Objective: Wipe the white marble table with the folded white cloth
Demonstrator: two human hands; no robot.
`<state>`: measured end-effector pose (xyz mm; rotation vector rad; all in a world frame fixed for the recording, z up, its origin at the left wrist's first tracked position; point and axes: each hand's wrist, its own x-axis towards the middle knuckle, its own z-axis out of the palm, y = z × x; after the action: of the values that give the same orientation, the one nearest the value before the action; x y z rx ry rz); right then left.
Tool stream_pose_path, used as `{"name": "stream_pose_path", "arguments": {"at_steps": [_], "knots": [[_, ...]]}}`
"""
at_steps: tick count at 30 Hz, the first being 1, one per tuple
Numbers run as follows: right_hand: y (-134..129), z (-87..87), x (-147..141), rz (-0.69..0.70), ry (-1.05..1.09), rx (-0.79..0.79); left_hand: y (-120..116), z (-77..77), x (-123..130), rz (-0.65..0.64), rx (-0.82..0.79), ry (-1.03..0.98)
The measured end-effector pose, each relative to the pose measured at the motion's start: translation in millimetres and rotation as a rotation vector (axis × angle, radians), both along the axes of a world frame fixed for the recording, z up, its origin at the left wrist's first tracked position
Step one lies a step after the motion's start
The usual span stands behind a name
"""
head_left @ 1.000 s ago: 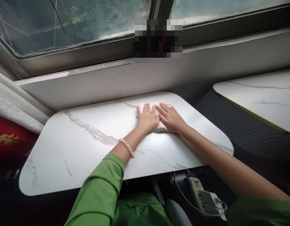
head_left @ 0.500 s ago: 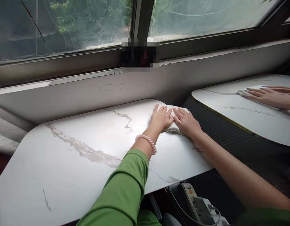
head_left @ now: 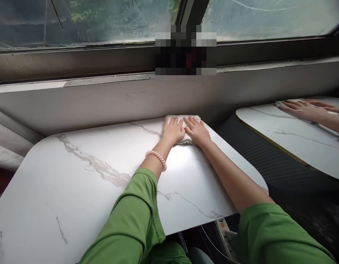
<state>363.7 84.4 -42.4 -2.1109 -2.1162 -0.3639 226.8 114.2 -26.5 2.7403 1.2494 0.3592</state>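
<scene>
A folded white cloth (head_left: 187,139) lies at the far edge of the marble-patterned white table (head_left: 109,209), close to the wall. My left hand (head_left: 173,131) rests flat on its left part, fingers spread, a pink coiled band at the wrist. Beside it, my right hand (head_left: 197,131) presses flat on the right part, fingers also stretched out. The two hands nearly touch at the thumbs. Much of the cloth is hidden under both palms.
At right, another person's hands (head_left: 306,110) rest on a cloth on a second white table (head_left: 304,143). A dark ribbed surface (head_left: 257,146) shows between the tables. Behind runs a wall (head_left: 111,102) below windows. A power strip (head_left: 223,233) and cable sit under the front edge.
Both my hands and the cloth have slid left along the table's far side, off its right corner. The view has shifted, and my right sleeve now shows more.
</scene>
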Motion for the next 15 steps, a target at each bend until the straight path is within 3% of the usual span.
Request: {"name": "stream_pose_path", "arguments": {"at_steps": [7, 11, 15], "knots": [[16.7, 10.6, -121.6, 0.095, 0.145, -0.021, 7.7, 5.9, -116.4, 0.133, -0.033, 0.003], [14.2, 16.0, -209.6, 0.189, 0.215, -0.021, -1.5, 11.7, -209.9, 0.215, -0.035, 0.039], [2.2, 22.6, -306.6, 0.364, 0.314, -0.053, -31.4, 17.2, -315.7, 0.322, -0.046, 0.068]]}}
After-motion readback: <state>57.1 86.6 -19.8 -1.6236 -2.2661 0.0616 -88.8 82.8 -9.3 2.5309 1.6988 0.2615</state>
